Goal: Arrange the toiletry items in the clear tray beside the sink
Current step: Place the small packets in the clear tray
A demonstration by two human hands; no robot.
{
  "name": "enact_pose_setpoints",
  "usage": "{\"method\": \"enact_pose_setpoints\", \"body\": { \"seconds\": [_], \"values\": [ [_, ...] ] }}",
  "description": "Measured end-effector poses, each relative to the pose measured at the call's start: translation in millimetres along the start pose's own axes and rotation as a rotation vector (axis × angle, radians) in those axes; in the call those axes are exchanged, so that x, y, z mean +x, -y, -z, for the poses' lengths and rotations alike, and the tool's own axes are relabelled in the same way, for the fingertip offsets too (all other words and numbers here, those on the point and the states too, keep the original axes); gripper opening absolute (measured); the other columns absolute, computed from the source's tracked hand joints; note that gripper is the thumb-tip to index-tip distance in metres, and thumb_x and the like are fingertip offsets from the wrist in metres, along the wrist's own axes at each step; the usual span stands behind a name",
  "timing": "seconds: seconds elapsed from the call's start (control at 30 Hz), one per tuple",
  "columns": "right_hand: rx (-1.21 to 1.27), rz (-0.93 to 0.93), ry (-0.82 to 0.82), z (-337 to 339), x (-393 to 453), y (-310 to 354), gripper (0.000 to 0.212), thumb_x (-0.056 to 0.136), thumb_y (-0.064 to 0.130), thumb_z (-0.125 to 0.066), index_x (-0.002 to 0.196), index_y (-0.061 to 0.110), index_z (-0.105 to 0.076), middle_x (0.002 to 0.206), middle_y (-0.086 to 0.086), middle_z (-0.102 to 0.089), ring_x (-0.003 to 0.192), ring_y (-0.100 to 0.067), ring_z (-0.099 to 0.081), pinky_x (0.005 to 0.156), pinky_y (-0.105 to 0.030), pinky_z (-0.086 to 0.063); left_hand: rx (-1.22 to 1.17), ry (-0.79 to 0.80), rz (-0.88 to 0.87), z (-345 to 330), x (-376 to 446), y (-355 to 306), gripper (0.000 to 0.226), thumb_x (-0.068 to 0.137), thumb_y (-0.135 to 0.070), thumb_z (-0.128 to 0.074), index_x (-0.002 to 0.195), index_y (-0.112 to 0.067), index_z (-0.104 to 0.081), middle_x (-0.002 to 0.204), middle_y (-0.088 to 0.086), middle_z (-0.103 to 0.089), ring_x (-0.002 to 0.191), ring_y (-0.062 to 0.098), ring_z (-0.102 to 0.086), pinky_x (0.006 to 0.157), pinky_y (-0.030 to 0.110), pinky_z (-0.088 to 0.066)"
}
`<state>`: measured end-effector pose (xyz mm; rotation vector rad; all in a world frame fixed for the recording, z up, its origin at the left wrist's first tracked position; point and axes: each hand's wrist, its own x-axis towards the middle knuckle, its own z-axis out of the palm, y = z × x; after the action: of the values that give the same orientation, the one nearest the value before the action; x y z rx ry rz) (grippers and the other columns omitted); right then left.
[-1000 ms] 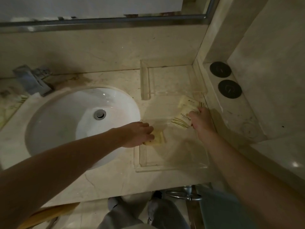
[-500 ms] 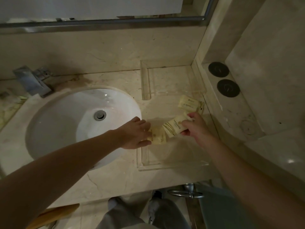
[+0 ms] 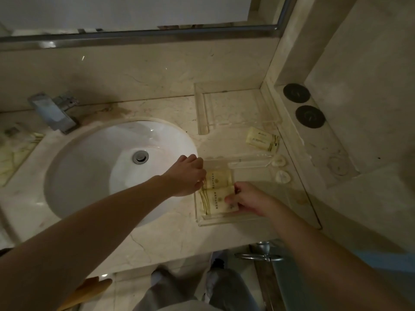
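Observation:
A clear tray lies on the counter right of the sink. Two pale yellow toiletry packets lie side by side at its left end: the far packet and the near packet. My left hand rests at the far packet's left end, fingers curled on its edge. My right hand pinches the near packet's right end. A third yellow packet lies on the counter beyond the tray. Two small round white items sit by the tray's right part.
The white sink with its drain and a metal tap fill the left. A second clear tray stands at the back by the wall. Two black round discs sit on the right ledge. A towel ring hangs below the counter edge.
My right hand carried a packet from the tray's far right to the near left and set it beside the packet under my left hand. The left hand hardly moved.

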<state>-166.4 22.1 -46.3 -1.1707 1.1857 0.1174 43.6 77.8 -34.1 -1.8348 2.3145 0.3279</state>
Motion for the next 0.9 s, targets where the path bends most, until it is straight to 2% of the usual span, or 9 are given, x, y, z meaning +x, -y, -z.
{"method": "enact_pose_setpoints", "body": {
  "seconds": [0.07, 0.13, 0.23, 0.37, 0.47, 0.57, 0.7, 0.8, 0.9],
  "values": [
    [-0.132, -0.011, -0.039, -8.3, -0.4, -1.1, 0.03, 0.083, 0.007, -0.067, 0.113, 0.012, -0.061, 0.102, -0.003, -0.068, 0.087, -0.016, -0.065, 0.066, -0.029, -0.058, -0.008, 0.035, 0.012, 0.8, -2.1, -2.4, 0.037, 0.089, -0.047, -0.052, 0.115, -0.023, -0.062, 0.12, 0.003, -0.05, 0.114, 0.024, -0.042, 0.098, 0.038, -0.036],
    [-0.285, -0.037, -0.114, -13.3, 3.4, -1.0, 0.035, 0.082, 0.017, -0.069, 0.115, 0.012, -0.061, 0.108, -0.007, -0.068, 0.087, -0.019, -0.066, 0.065, -0.029, -0.059, 0.008, 0.056, 0.026, 2.1, -2.1, -6.2, 0.042, 0.084, -0.053, -0.057, 0.111, -0.022, -0.062, 0.12, 0.004, -0.049, 0.114, 0.025, -0.041, 0.098, 0.039, -0.037],
    [-0.631, -0.067, -0.212, -17.6, 7.9, 1.1, 0.05, 0.073, 0.041, -0.073, 0.113, 0.014, -0.06, 0.103, -0.005, -0.07, 0.086, -0.021, -0.069, 0.076, -0.038, -0.06, 0.061, 0.087, 0.064, 2.5, 1.9, -12.3, 0.054, 0.076, -0.061, -0.062, 0.112, -0.02, -0.061, 0.117, 0.005, -0.048, 0.112, 0.025, -0.04, 0.096, 0.039, -0.036],
    [-0.892, -0.004, -0.357, -20.3, 6.2, 3.4, 0.071, 0.064, 0.059, -0.072, 0.12, 0.02, -0.056, 0.115, -0.002, -0.066, 0.104, -0.024, -0.063, 0.085, -0.037, -0.05, 0.12, 0.111, 0.092, -0.3, 7.8, -19.2, 0.066, 0.071, -0.063, -0.064, 0.12, -0.019, -0.057, 0.12, 0.006, -0.046, 0.113, 0.026, -0.038, 0.096, 0.04, -0.034],
    [-0.884, 0.026, -0.374, -16.0, 5.0, 3.2, 0.071, 0.061, 0.064, -0.071, 0.114, 0.02, -0.055, 0.11, -0.001, -0.065, 0.102, -0.023, -0.062, 0.083, -0.036, -0.049, 0.143, 0.138, 0.092, -0.2, 11.8, -21.1, 0.068, 0.07, -0.062, -0.065, 0.123, -0.02, -0.055, 0.123, 0.006, -0.045, 0.115, 0.026, -0.037, 0.097, 0.039, -0.033],
    [-0.805, 0.071, -0.445, -5.6, 5.8, 4.0, 0.056, 0.065, 0.068, -0.066, 0.095, 0.021, -0.055, 0.092, 0.0, -0.065, 0.088, -0.022, -0.063, 0.075, -0.036, -0.051, 0.182, 0.168, 0.067, 3.7, 16.2, -21.3, 0.07, 0.07, -0.065, -0.064, 0.123, -0.02, -0.056, 0.122, 0.006, -0.046, 0.114, 0.026, -0.038, 0.096, 0.039, -0.032],
    [-0.728, 0.178, -0.615, 22.8, 5.7, 11.6, 0.033, 0.082, 0.051, -0.059, 0.077, 0.019, -0.05, 0.073, -0.001, -0.06, 0.075, -0.026, -0.062, 0.065, -0.036, -0.049, 0.079, 0.149, 0.033, 13.4, 25.4, -19.1, 0.055, 0.074, -0.063, -0.062, 0.108, -0.02, -0.061, 0.109, 0.003, -0.053, 0.105, 0.023, -0.047, 0.093, 0.037, -0.036],
    [-0.663, 0.206, -0.727, 50.1, 8.0, 18.6, 0.024, 0.086, 0.039, -0.057, 0.077, 0.018, -0.05, 0.076, -0.007, -0.064, 0.074, -0.029, -0.062, 0.066, -0.038, -0.052, -0.119, 0.032, 0.067, 25.5, 43.1, -22.7, 0.035, 0.085, -0.051, -0.057, 0.098, -0.019, -0.061, 0.103, 0.002, -0.058, 0.1, 0.022, -0.054, 0.086, 0.032, -0.04],
    [-0.621, 0.254, -0.791, 76.1, 13.8, 26.8, 0.018, 0.087, 0.035, -0.059, 0.086, 0.017, -0.054, 0.09, -0.009, -0.065, 0.081, -0.03, -0.062, 0.07, -0.039, -0.053, -0.235, -0.047, 0.126, 35.6, 71.3, -31.8, 0.028, 0.09, -0.04, -0.056, 0.104, -0.017, -0.061, 0.11, 0.006, -0.057, 0.102, 0.023, -0.055, 0.084, 0.032, -0.042]
  ]
}}
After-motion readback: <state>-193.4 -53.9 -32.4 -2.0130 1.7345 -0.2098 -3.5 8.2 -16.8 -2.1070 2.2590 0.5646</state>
